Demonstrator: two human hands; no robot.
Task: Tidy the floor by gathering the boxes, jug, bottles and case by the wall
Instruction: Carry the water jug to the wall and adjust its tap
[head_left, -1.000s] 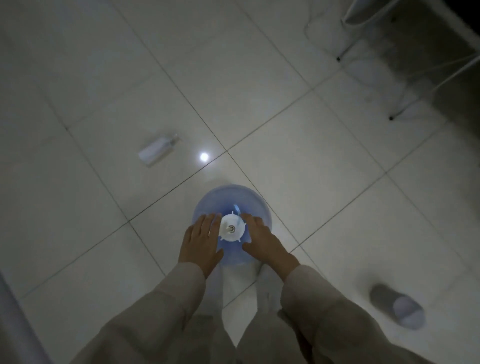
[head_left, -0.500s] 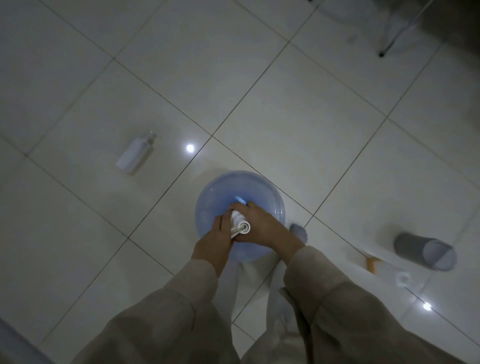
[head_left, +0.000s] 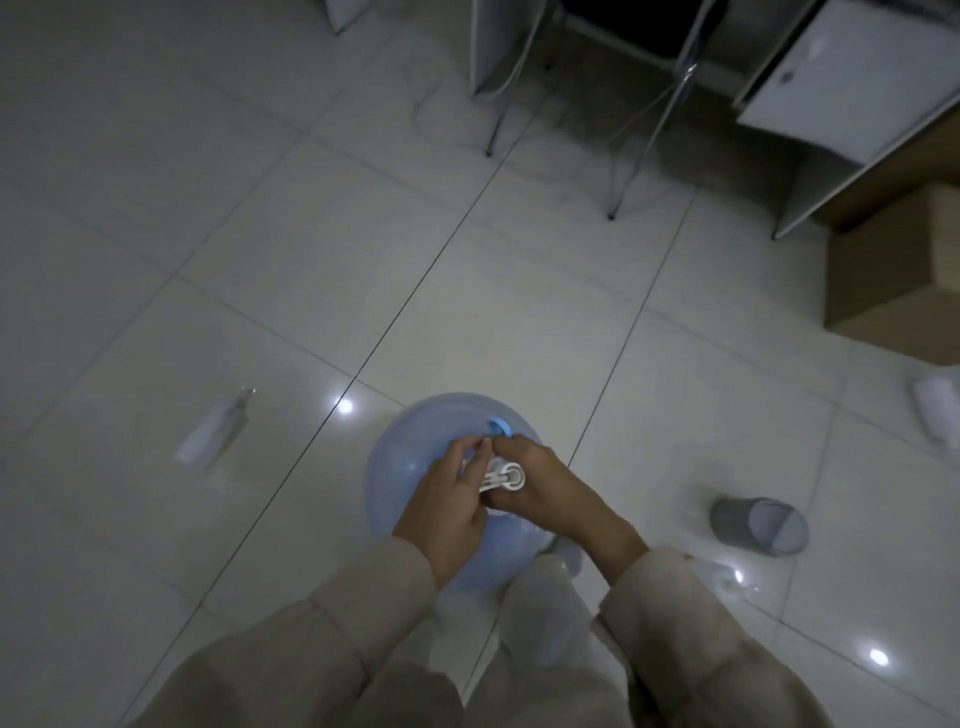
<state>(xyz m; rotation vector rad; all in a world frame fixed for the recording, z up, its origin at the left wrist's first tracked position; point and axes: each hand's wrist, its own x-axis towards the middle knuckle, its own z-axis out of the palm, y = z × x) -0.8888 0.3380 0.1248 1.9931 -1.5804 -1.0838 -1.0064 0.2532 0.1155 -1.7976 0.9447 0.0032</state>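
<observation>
Both hands grip the jug's white handle: left hand (head_left: 447, 499), right hand (head_left: 550, 493). Blue jug (head_left: 410, 457) looks bulky, smooth, probably heavy; lift by handle (head_left: 506, 475).

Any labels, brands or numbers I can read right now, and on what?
None can be read.
Bottle lying on the floor: pale label, too blurred to read.
Blue jug and its white cap: no print shows.
Cardboard box: no marking shows.

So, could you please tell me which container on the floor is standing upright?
The big blue jug under both hands; the white spray bottle and grey cup lie on their sides.
</observation>
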